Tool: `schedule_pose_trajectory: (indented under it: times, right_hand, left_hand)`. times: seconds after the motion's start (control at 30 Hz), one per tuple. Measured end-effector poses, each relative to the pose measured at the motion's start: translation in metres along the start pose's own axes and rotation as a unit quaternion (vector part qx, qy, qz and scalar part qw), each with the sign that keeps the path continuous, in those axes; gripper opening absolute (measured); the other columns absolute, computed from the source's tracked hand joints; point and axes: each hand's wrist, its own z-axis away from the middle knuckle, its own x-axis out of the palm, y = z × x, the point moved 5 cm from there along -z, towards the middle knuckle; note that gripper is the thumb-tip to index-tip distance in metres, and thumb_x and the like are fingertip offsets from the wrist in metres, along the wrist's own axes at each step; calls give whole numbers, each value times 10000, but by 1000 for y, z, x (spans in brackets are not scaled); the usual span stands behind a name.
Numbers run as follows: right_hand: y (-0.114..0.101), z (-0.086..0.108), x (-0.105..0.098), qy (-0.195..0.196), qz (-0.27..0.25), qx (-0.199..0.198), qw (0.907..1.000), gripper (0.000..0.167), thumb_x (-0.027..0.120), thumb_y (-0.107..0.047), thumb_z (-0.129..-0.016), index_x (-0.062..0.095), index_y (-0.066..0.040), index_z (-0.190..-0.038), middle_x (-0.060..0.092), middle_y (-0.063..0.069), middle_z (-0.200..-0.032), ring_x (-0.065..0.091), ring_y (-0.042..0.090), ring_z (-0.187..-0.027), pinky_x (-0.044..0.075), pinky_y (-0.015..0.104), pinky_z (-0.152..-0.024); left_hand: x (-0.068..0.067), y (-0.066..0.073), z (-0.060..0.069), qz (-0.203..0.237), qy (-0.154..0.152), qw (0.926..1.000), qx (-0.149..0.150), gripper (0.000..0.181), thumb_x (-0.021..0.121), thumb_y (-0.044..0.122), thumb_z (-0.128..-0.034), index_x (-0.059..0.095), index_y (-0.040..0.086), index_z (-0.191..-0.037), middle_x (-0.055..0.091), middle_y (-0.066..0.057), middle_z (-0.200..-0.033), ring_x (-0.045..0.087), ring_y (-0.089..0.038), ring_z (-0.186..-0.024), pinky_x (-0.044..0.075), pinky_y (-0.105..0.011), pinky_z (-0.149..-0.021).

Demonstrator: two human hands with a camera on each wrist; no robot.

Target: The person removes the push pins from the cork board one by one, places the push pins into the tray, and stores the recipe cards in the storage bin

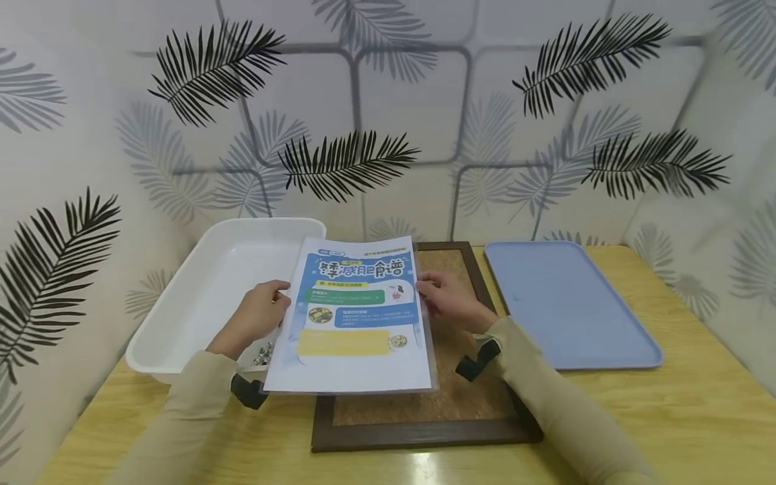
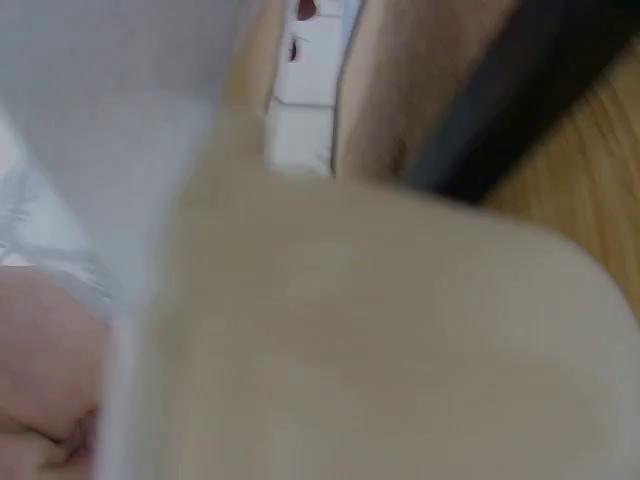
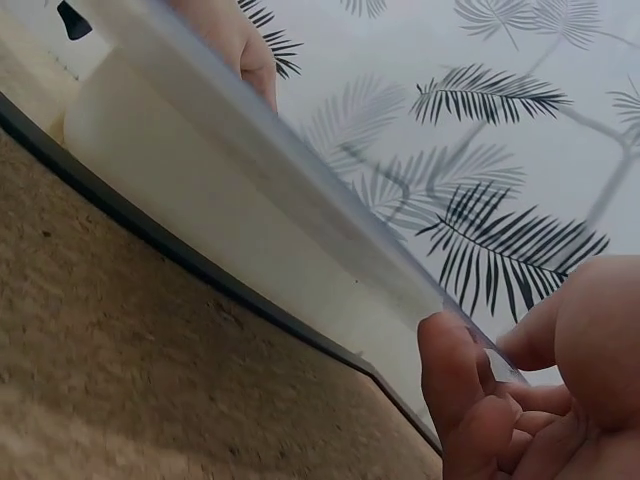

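A printed sheet (image 1: 358, 372) in a clear plastic cover, with Chinese text, coloured panels and small pictures, is held up above the table by its two side edges. My left hand (image 1: 265, 311) grips the left edge. On the opposite edge, my right hand (image 1: 451, 301) pinches the plastic between thumb and fingers, as the right wrist view also shows at its lower right (image 3: 540, 400). Behind and below the sheet lies a cork board (image 1: 485, 397) in a dark brown frame, partly covered by it. A beige sleeve (image 2: 400, 330) fills much of the left wrist view.
At the left stands a white plastic tub (image 1: 206, 283), with a small heap of shiny bits (image 1: 263, 353) by the left wrist, too small to identify. A pale blue tray (image 1: 576, 303) lies at the right of the wooden table (image 1: 697, 404). A leaf-patterned wall (image 1: 424, 101) rises behind.
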Motion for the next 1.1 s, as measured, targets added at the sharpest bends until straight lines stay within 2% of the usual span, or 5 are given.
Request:
schedule_pose_trajectory:
  times: [0.2,0.37,0.7,0.93,1.1]
  right_hand:
    - [-10,-10,15,-142,-40,36,9999,348,462,-228,-1016,567,-56,-1300,652,113,-981,547,173,-677,440,265,-596]
    - [-21,-19,29,-226,-244,-41,9994,332,461,-204,-1018,577,-63,-1295,649,110,-973,542,169,-686,439,264,-602]
    - [-49,-40,59,-482,-172,-406,9979,303,472,-173,-1018,581,-36,-1265,631,103,-899,563,192,-686,444,252,-582]
    - [-61,-53,90,-1066,-364,-639,9916,292,464,-160,-1021,585,-20,-1248,613,72,-844,560,213,-703,426,276,-594]
    - [-67,-57,101,-1026,-344,-808,9908,257,477,-140,-1014,603,6,-1183,595,58,-767,553,195,-661,417,259,-561]
  left_hand:
    - [-9,-16,0,-145,-55,9997,-188,446,410,78,-1001,372,-102,-1407,572,-247,-1111,580,-245,-862,491,-268,-688]
    - [-26,-26,-6,-296,0,9995,-112,434,402,68,-993,391,-130,-1380,573,-262,-1100,556,-269,-870,463,-301,-698]
    - [-60,-55,-17,-571,210,9981,-6,422,389,59,-977,423,-133,-1352,563,-300,-1116,529,-346,-939,461,-415,-791]
    - [-79,-83,-8,-551,386,9977,-84,407,389,41,-963,442,-165,-1310,555,-308,-1079,522,-355,-911,449,-377,-739]
    - [-91,-91,-11,-621,523,9967,16,397,379,34,-962,452,-175,-1292,541,-341,-1102,513,-377,-917,453,-411,-751]
